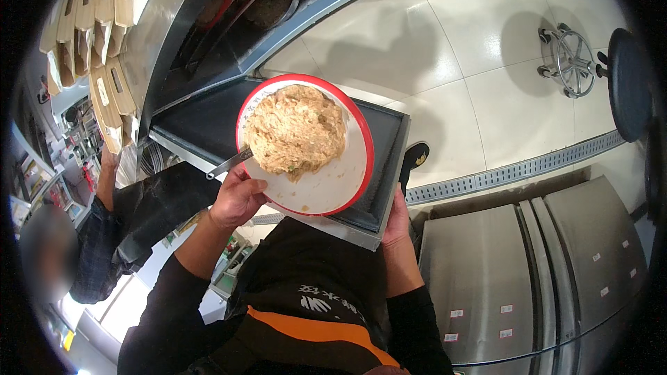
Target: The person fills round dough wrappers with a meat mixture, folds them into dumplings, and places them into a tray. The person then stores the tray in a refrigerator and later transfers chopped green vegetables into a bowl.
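Note:
My left hand grips the lower left rim of a white bowl with a red edge. A mound of pale minced filling with green flecks lies in the bowl. The metal handle of a utensil sticks out of the filling over the rim, just above my left thumb. Beneath the bowl is the dark interior of an open drawer with metal edges. My right hand is at the drawer's right front corner, its fingers partly hidden behind the metal side.
A co-worker stands at the left near wooden holders. Stainless steel doors fill the lower right, beside a floor drain grate. A wheeled stool stands at far right. Containers sit inside the open cabinet above.

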